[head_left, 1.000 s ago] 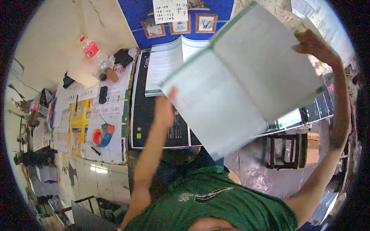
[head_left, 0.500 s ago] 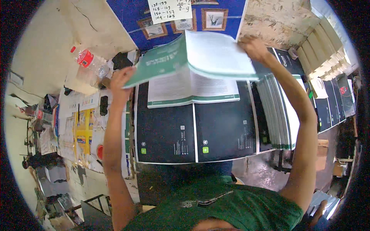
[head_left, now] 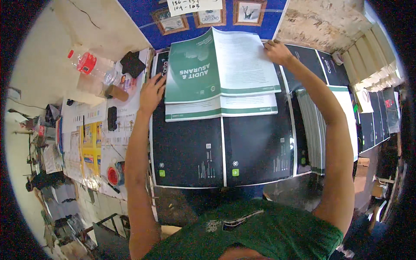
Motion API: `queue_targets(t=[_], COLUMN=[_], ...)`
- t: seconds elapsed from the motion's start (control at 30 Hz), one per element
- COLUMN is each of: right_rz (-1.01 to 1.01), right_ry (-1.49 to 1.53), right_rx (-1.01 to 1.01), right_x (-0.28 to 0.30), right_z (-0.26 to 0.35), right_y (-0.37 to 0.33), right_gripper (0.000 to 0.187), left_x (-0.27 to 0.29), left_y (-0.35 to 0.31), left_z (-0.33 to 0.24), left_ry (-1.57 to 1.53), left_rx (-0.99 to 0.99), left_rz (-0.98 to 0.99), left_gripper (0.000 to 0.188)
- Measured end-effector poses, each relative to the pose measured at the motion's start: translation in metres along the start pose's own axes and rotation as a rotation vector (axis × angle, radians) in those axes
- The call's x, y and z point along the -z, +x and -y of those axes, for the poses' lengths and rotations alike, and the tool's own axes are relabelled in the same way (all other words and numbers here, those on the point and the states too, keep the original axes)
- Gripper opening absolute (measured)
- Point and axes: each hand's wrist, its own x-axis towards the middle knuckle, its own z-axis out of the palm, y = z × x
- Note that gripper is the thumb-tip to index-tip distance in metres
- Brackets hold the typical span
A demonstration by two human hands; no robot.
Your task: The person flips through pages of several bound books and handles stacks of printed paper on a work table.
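A folded printed sheet [head_left: 193,76] lies spread out, upside down to me, with a green cover half on the left and a white text half on the right. Its middle fold rises as a ridge. Beneath it, another spread printed sheet [head_left: 190,112] shows along the near side. My left hand [head_left: 152,93] rests beside the green half's left edge, fingers apart and nothing held. At the far right corner of the white half, my right hand [head_left: 278,53] has its fingers bent closed on the sheet's edge.
Black printed boards [head_left: 260,147] cover the table. A thick stack of printed sheets [head_left: 312,130] stands to the right, with pale stacks [head_left: 366,56] beyond. On the left are a plastic bottle [head_left: 84,63], a black block-like thing [head_left: 112,118] and a tape roll [head_left: 115,174].
The green-and-white sheet has come down from the air onto the lower one. My left hand has let go of its left edge; my right hand stays at the right edge.
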Motion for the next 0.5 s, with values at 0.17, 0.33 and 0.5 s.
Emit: queue_targets(t=[0.17, 0.33, 0.5], right_rz=[-0.038, 0.028, 0.303], right_ry=[-0.055, -0.136, 0.1], right_rx=[-0.007, -0.111, -0.34], right_x=[-0.011, -0.003, 0.087], right_z=[0.007, 0.011, 0.015], right_y=[-0.006, -0.016, -0.006], right_gripper=[0.016, 0.013, 0.024], left_x=[0.032, 0.067, 0.028], left_y=[-0.01, -0.002, 0.015], left_z=[-0.032, -0.163, -0.246], left_ry=[-0.215, -0.479, -0.224], left_rx=[0.268, 0.24, 0.085], left_rz=[-0.283, -0.149, 0.033], left_gripper=[0.036, 0.033, 0.056])
